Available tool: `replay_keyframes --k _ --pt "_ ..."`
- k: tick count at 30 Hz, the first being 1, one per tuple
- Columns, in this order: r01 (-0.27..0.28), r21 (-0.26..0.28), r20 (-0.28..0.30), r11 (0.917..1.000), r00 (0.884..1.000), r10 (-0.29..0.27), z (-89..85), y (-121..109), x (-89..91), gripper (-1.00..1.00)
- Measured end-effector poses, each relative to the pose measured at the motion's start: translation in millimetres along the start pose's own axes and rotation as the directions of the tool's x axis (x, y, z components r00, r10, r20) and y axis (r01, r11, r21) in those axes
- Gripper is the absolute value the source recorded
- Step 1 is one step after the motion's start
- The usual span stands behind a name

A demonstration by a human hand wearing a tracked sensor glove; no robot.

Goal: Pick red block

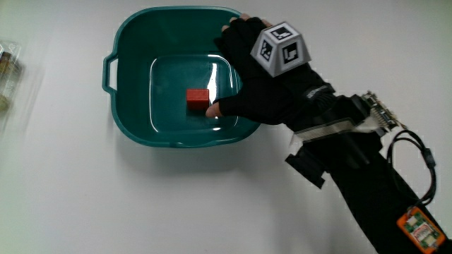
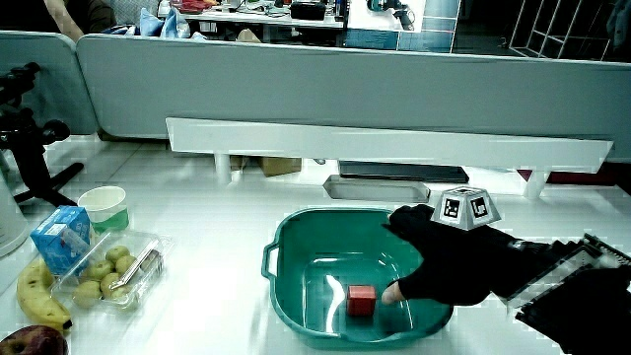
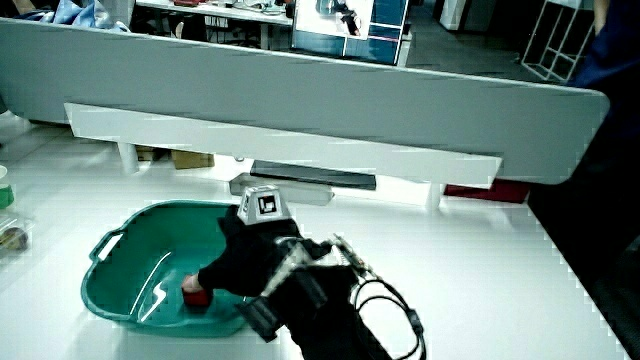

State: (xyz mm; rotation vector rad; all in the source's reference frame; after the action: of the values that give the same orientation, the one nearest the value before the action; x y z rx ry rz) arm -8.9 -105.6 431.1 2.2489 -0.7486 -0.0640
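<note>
The red block lies on the floor of the teal basin, near its middle. The hand reaches into the basin from the block's 3 o'clock side in the main view, thumb tip touching the block. Whether the fingers have closed on the block cannot be told. In a side view, the hand covers most of the block.
</note>
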Motion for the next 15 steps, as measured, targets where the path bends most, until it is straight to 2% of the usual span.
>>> replay_keyframes --k 10,11,15 --pt "-0.032 0.037 -0.017 0.9988 0.999 0.033 14.8 -17 -0.8 1.0" --pt "-0.03 0.062 -0.01 0.9977 0.999 0.03 16.9 -19 -1.4 1.0" --pt "-0.045 0.08 0.005 0.9958 0.999 0.045 23.8 -30 -4.4 1.0"
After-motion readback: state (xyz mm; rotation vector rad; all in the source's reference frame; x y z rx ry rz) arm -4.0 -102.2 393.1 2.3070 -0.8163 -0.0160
